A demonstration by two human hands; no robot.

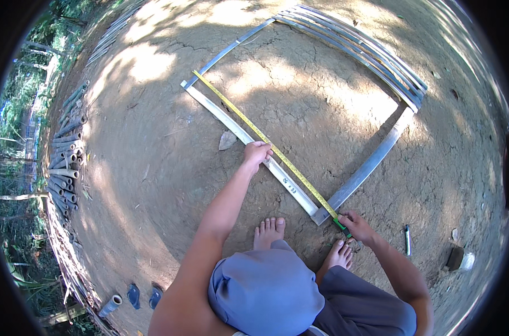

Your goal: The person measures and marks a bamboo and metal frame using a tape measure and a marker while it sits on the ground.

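A long pale bamboo slat [223, 116] with handwriting on it lies on the ground in front of me. My left hand [258, 154] is closed over its middle, fingertips beside the yellow tape blade [299, 175]. The blade runs along the slat, past its far end. Near my right foot, my right hand [356, 227] grips the green tape measure [342, 225] at the near corner. A wider greyish slat [372, 161] extends from that corner to the far right. Another thin slat [232, 46] and a bundle of several strips [349, 47] complete a four-sided outline.
A marker pen [408, 239] lies right of my right hand, with a dark block [455, 258] beyond it. Cut bamboo tubes [66, 162] are stacked at the left edge. Sandals [133, 295] lie at lower left. A dry leaf [227, 140] rests beside the pale slat.
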